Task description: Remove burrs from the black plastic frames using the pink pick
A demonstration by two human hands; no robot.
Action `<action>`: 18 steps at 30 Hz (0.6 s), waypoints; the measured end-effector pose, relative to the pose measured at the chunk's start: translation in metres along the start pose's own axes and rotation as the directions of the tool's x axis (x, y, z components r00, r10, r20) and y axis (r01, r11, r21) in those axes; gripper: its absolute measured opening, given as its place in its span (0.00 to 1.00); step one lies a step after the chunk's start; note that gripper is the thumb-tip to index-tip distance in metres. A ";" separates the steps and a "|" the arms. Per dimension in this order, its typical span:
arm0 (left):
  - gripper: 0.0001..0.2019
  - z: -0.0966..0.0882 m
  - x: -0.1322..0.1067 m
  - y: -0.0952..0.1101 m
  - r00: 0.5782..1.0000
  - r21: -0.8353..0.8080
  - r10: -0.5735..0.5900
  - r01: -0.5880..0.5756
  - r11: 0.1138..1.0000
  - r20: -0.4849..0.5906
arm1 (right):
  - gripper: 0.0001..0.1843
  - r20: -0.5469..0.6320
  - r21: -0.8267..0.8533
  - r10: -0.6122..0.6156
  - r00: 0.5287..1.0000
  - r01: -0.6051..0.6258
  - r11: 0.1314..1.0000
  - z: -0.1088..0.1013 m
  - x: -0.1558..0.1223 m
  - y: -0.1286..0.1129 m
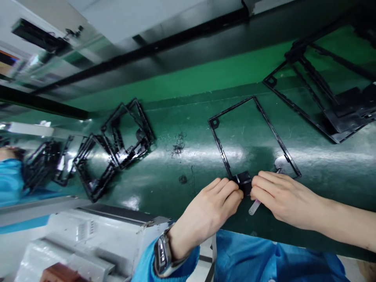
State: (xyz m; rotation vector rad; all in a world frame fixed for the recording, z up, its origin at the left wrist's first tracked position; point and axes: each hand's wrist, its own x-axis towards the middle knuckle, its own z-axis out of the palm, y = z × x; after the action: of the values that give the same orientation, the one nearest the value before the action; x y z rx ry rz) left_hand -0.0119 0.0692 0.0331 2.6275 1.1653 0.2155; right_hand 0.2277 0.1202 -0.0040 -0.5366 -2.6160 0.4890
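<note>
A thin black plastic frame (276,135) lies on the green bench in front of me. Its near edge carries a wider black block (244,178). My left hand (210,205) is closed on the frame's near left corner, beside that block. Curled fingers of my right hand (282,196) grip a slim tool with a flat, pale handle (254,206), close to the block. The tool's far tip is mostly hidden by the fingers, so its kind is unclear. A pale, shiny piece (281,161) shows by the frame's right side.
Curly black shavings (178,147) and a small dark tangle (182,179) lie left of the frame. More black frames are stacked at the left (96,166) and right (311,94). A person's blue sleeve (11,180) shows at far left. A grey-white machine (117,235) stands below left.
</note>
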 end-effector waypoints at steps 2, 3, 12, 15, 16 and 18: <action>0.06 0.008 0.001 -0.001 0.999 -0.001 -0.016 0.016 1.000 -0.039 | 0.17 -0.007 0.005 0.000 1.000 0.000 1.000 0.000 0.000 0.000; 0.06 0.011 0.001 -0.001 0.998 -0.020 -0.027 0.026 0.999 -0.057 | 0.17 -0.012 0.007 0.000 1.000 0.000 1.000 0.001 0.000 0.001; 0.06 0.001 -0.005 -0.011 0.971 -0.203 -0.191 0.159 0.966 -0.147 | 0.18 0.006 0.012 0.006 1.000 -0.007 1.000 0.000 -0.002 0.000; 0.08 -0.003 -0.009 -0.017 0.948 -0.257 -0.264 0.215 0.942 -0.177 | 0.17 0.000 -0.005 -0.003 1.000 0.003 1.000 0.000 -0.003 -0.001; 0.08 -0.003 -0.010 -0.019 0.937 -0.287 -0.295 0.235 0.929 -0.187 | 0.17 -0.008 -0.006 -0.010 1.000 0.010 1.000 0.000 -0.003 -0.001; 0.07 -0.001 -0.013 -0.022 0.909 -0.375 -0.365 0.273 0.886 -0.202 | 0.18 -0.029 -0.010 -0.026 0.999 0.025 1.000 -0.001 -0.004 -0.001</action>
State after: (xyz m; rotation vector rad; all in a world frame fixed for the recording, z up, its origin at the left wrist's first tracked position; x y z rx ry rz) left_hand -0.0364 0.0735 0.0270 2.1110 1.4797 0.6592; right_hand 0.2309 0.1180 -0.0042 -0.5091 -2.5956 0.4569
